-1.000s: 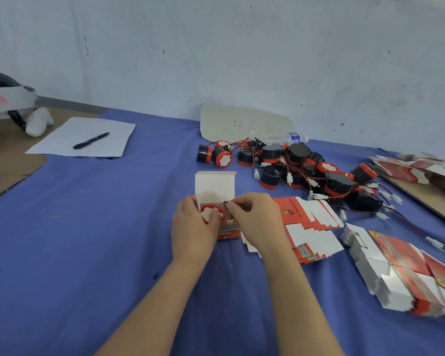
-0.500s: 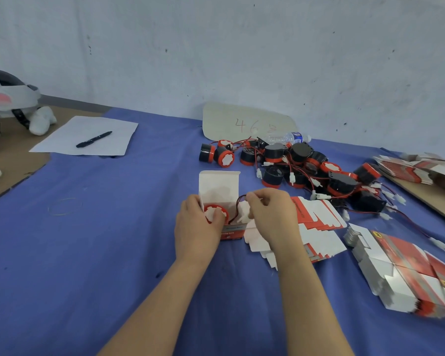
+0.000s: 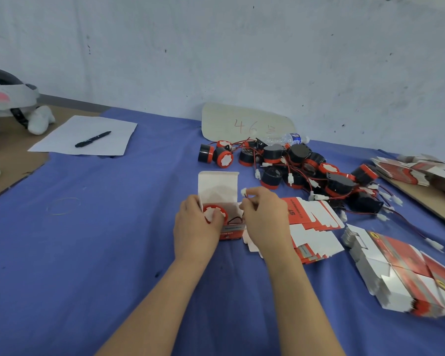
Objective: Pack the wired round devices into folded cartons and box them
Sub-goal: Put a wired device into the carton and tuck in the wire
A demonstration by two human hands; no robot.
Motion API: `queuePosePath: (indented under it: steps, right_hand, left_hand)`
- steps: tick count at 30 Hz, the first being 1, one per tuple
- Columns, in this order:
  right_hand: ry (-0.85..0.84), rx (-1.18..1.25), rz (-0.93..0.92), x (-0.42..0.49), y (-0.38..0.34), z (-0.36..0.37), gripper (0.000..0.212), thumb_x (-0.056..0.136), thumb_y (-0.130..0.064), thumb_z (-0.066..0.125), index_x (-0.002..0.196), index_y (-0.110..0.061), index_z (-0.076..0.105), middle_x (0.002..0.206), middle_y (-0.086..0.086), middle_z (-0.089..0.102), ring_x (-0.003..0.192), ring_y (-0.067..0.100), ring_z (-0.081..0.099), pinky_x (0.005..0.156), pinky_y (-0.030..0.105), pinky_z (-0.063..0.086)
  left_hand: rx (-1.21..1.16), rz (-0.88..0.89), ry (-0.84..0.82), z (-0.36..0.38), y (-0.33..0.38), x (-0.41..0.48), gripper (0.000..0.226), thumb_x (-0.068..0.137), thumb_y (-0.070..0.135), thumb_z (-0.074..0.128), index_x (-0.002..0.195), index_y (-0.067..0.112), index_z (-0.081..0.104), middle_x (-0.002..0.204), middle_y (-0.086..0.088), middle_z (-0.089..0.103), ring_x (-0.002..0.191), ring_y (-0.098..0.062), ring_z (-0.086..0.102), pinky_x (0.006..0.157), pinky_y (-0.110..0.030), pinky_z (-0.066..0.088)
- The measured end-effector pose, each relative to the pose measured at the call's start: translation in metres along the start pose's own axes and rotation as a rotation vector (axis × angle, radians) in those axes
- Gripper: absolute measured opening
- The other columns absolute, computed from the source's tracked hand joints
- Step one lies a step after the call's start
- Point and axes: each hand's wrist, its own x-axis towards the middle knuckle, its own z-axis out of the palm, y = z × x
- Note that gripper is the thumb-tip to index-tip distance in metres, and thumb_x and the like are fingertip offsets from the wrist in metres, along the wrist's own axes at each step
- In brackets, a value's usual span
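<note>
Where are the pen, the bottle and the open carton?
pen (image 3: 93, 139), head view, middle of barrel.
bottle (image 3: 280, 140), head view, clear body.
carton (image 3: 217, 186), head view, raised white flap.

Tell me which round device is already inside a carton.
The round device face-up inside the open carton, held by the left hand, its wire pinched by the right hand. All others lie loose in the pile behind.

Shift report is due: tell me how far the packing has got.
Done: one device sits in the open carton; no closed carton shows. In hand: the left hand holds that carton, the right hand pinches the device's plug, not yet tucked in. Left: the flap, the pile of loose devices, the flat cartons.
</note>
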Motion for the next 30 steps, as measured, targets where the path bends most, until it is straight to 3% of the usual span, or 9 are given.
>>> queuePosePath:
  steps: [5,10,14,17,20,23,30]
  right_hand:
    - [-0.076,-0.062,0.021,0.001,0.003,-0.007,0.026,0.094,-0.008,0.048,0.114,-0.011,0.064,0.107,0.006,0.067,0.088,0.021,0.063,0.068,0.022,0.044]
    - [-0.069,0.017,0.093,0.003,0.006,-0.012,0.037,0.092,-0.002,0.047,0.128,-0.010,0.050,0.114,0.010,0.060,0.097,0.028,0.062,0.079,0.031,0.048]
    - [-0.012,0.040,0.040,0.002,0.002,-0.011,0.033,0.089,0.001,0.044,0.113,-0.016,0.061,0.108,0.009,0.059,0.092,0.028,0.062,0.081,0.037,0.051]
    - [0.047,0.038,-0.010,0.002,0.000,-0.008,0.030,0.090,0.003,0.044,0.097,-0.015,0.067,0.104,0.003,0.051,0.086,0.024,0.061,0.074,0.027,0.048]
    - [0.099,0.028,-0.049,0.003,-0.003,-0.003,0.026,0.092,0.001,0.048,0.088,-0.012,0.070,0.104,-0.001,0.045,0.078,0.008,0.051,0.062,0.008,0.039]
    - [0.090,0.018,-0.102,0.003,-0.004,0.003,0.023,0.091,-0.002,0.050,0.092,-0.011,0.072,0.104,-0.005,0.043,0.074,-0.002,0.046,0.064,0.000,0.035]
    - [-0.054,-0.053,-0.169,0.000,-0.004,0.016,0.024,0.092,-0.014,0.056,0.113,-0.009,0.067,0.121,-0.002,0.053,0.091,0.004,0.049,0.072,0.000,0.034]
  left_hand:
    - [0.008,-0.003,0.006,0.000,0.000,0.000,0.021,0.088,0.027,0.059,0.102,0.017,0.047,0.105,0.000,0.053,0.097,-0.020,0.054,0.080,-0.043,0.051]
    - [0.002,0.000,0.001,0.000,-0.001,0.001,0.021,0.088,0.026,0.059,0.103,0.016,0.048,0.107,-0.001,0.054,0.097,-0.020,0.054,0.081,-0.044,0.051]
    - [0.007,-0.006,0.007,0.000,-0.001,0.002,0.021,0.088,0.026,0.058,0.104,0.016,0.048,0.107,-0.001,0.054,0.098,-0.020,0.055,0.082,-0.043,0.051]
    - [0.013,-0.010,0.004,0.001,-0.001,0.002,0.021,0.088,0.026,0.059,0.102,0.017,0.047,0.106,-0.001,0.054,0.097,-0.021,0.055,0.081,-0.044,0.051]
    - [0.012,-0.008,0.009,0.001,-0.001,0.002,0.020,0.087,0.027,0.059,0.100,0.018,0.046,0.105,-0.001,0.054,0.096,-0.021,0.056,0.080,-0.045,0.052]
    - [0.021,-0.001,0.015,0.001,-0.001,0.001,0.020,0.087,0.027,0.059,0.100,0.019,0.045,0.104,0.000,0.053,0.095,-0.021,0.055,0.079,-0.044,0.052]
    - [0.021,0.008,0.018,0.000,-0.001,0.001,0.023,0.088,0.028,0.060,0.103,0.017,0.047,0.106,-0.002,0.053,0.095,-0.021,0.054,0.079,-0.042,0.051]
